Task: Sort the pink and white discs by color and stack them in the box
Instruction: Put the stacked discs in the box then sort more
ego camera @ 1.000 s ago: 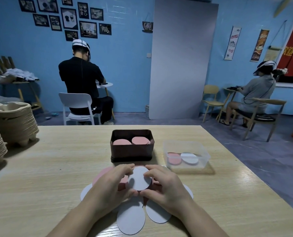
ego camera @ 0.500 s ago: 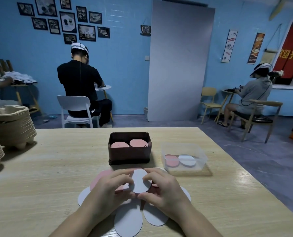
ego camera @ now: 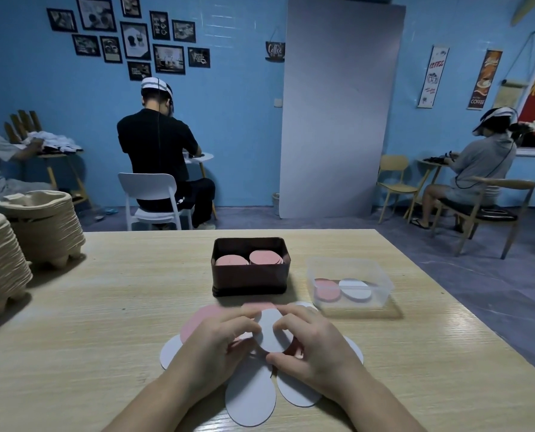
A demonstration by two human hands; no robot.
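Pinching a white disc by its rim, the person's left hand and right hand meet over the near middle of the wooden table. The fingers of each are curled round opposite edges of the disc, so neither hand is spread wide. The disc is tilted with its face towards the camera and sits just above the loose discs, which fan out on the table under both hands. In that fan a pink one shows at the far left, a white one pokes out on the left, and two white ones lie nearest the person; the hands hide the middle of the fan. Just beyond the hands stands the dark box, open at the top, and inside it are two pink stacks side by side, the right one a little higher. To the right of the box, and apart from it, is a clear tub with a pink disc and a white disc lying in its bottom, the white one overlapping the pink. At the far left edge of the table stand two piles of moulded pulp trays. Beyond the table, a person in black sits facing the blue wall, and a person in grey sits at the far right.
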